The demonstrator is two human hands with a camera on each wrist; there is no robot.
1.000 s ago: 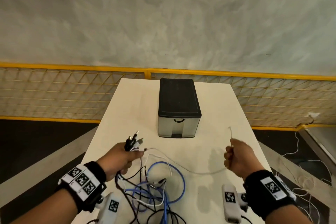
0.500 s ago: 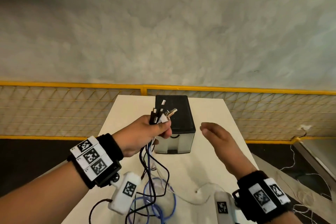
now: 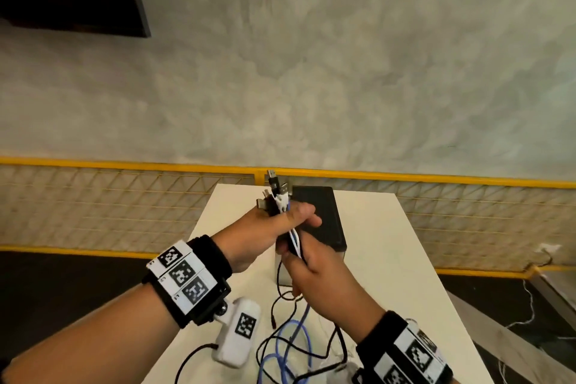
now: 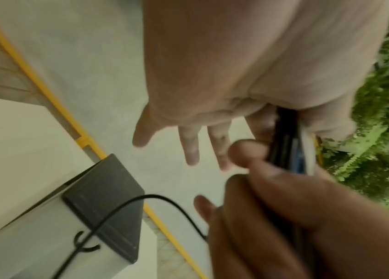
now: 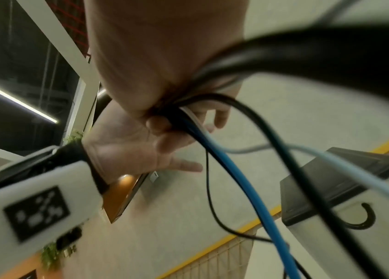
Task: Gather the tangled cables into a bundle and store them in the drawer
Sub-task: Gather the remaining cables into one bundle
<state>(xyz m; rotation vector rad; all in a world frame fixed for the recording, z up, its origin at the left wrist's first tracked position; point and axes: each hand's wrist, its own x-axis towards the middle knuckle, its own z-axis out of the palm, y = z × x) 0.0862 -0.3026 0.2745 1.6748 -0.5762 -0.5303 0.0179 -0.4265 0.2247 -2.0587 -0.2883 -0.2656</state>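
while both hands (image 3: 271, 227) grip, cables (image 3: 293, 243) run upright, plugs up.

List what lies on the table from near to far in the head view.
Loose cable loops → right hand → left hand gripping the cables → plug ends → drawer box, partly behind the hands → yellow railing.
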